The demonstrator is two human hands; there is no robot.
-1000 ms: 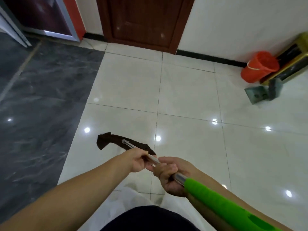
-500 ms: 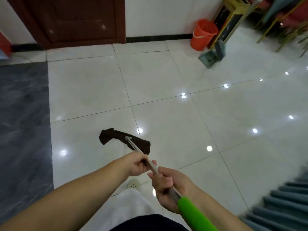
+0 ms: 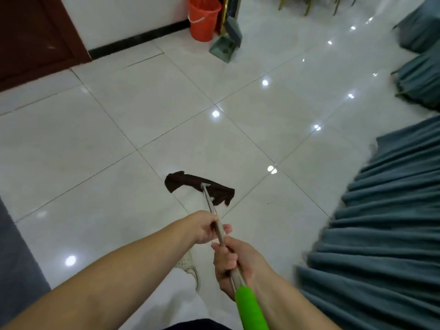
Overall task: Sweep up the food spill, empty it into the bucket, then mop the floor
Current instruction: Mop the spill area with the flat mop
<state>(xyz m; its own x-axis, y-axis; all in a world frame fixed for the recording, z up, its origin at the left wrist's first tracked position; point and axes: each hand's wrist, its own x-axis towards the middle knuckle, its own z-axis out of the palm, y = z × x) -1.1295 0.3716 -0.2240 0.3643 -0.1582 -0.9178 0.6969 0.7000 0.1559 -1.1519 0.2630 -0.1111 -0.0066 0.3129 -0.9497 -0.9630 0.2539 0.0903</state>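
Both of my hands hold a mop by its metal pole. My left hand grips the pole higher toward the head, and my right hand grips it just above the green handle sleeve. The dark brown mop cloth lies flat on the white tiled floor in front of me. An orange bucket stands against the far wall, with a grey-green dustpan on the floor beside it. No food spill shows on the tiles.
Teal pleated table skirts hang at the right, with more teal covers further back. A dark brown door is at far left, grey floor at the left edge. My white shoe shows below my hands.
My view has swung to the right, so the bucket and dustpan now sit near top centre and the teal skirts fill the right. Both hands keep their grip on the mop pole.
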